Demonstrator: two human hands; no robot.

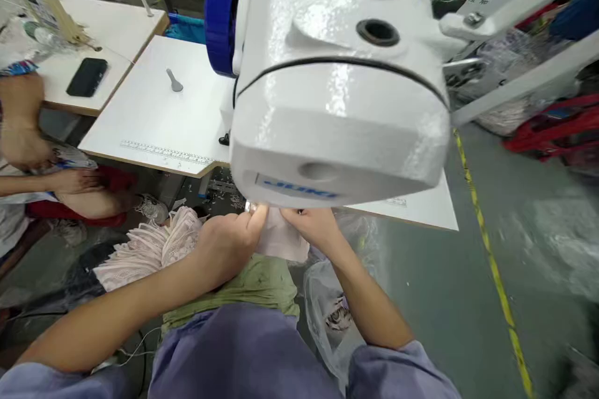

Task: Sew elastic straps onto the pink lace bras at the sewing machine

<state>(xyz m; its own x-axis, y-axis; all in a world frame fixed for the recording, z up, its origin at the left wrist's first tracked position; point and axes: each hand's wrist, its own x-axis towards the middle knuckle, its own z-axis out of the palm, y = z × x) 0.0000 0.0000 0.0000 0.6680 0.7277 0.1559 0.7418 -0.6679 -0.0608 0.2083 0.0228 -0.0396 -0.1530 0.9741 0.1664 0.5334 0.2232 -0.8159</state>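
A large white sewing machine head (337, 131) fills the upper middle and hides the needle area. Just below its front edge, my left hand (231, 240) and my right hand (313, 224) hold a pale pink piece of fabric (283, 240) between them. The left fingers are closed on the fabric's left side, their tips partly behind the machine. My right thumb and fingers pinch its upper right edge, also partly covered. A stack of pale pink lace-trimmed pieces (154, 246) lies over my left thigh, beside my left forearm.
The white machine table (140, 100) carries a printed ruler and a small grey spoon-shaped piece (175, 81). At left, a co-worker's hands (70, 181) are near another table with a black phone (87, 77). A clear plastic bag (322, 312) hangs by my right leg.
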